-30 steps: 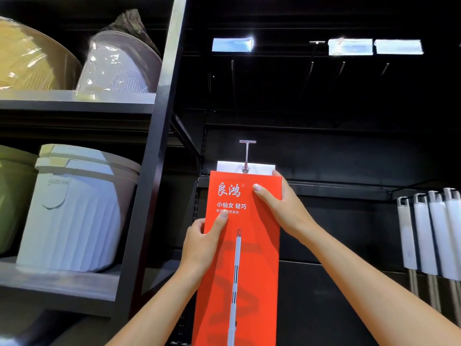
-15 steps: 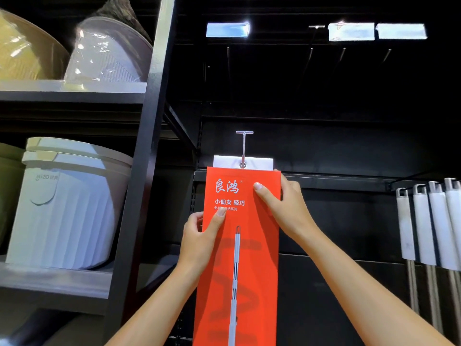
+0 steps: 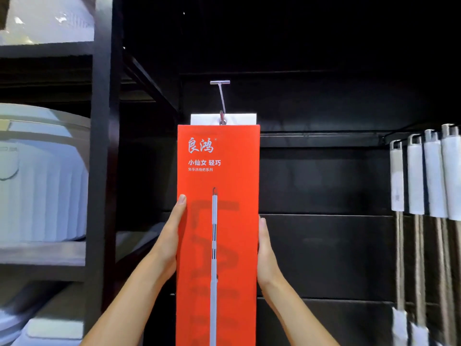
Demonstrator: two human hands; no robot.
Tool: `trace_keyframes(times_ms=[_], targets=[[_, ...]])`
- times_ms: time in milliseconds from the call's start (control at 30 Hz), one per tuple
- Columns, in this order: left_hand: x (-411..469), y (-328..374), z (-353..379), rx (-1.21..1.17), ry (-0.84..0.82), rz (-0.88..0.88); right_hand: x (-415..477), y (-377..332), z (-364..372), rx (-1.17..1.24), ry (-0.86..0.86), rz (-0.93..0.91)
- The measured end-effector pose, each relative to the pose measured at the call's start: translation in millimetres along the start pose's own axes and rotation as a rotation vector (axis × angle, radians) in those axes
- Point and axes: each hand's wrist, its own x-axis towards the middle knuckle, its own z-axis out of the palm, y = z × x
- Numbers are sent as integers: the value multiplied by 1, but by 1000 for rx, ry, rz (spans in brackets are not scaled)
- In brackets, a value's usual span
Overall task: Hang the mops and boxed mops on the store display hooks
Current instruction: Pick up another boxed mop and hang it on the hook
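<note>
A tall red boxed mop (image 3: pixel 219 221) with white lettering and a printed mop handle hangs upright in the middle of the view. Its white top tab (image 3: pixel 239 119) sits on a metal display hook (image 3: pixel 221 101) that juts from the black back panel. My left hand (image 3: pixel 169 243) presses flat against the box's left edge, thumb on the front. Against the box's right edge lies my right hand (image 3: pixel 265 253), mostly behind it. Both hands hold the box at mid height.
Several loose mops (image 3: pixel 434 176) with white grips and metal poles hang on hooks at the right edge. A black shelf upright (image 3: pixel 102 146) stands close on the left, with a white ribbed bucket (image 3: pixel 42 176) on the shelf beyond it.
Both hands slid down from the box's top to its middle, moving off the front onto the side edges. The box's tab stays on the hook. The camera moved closer and tilted down.
</note>
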Motion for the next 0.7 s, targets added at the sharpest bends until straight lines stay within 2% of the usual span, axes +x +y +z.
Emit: trace_keyframes(times_ms=[200, 367, 533, 700], targets=[[-9, -2, 2, 30, 55, -6, 3, 13, 2, 0, -49, -15], [-31, -41, -9, 198, 108, -36, -14, 18, -9, -19, -37, -40], [-42, -66, -5, 40, 196, -118, -14, 36, -14, -5, -74, 19], [-41, -66, -5, 34, 248, -107, -17, 40, -9, -39, -85, 24]])
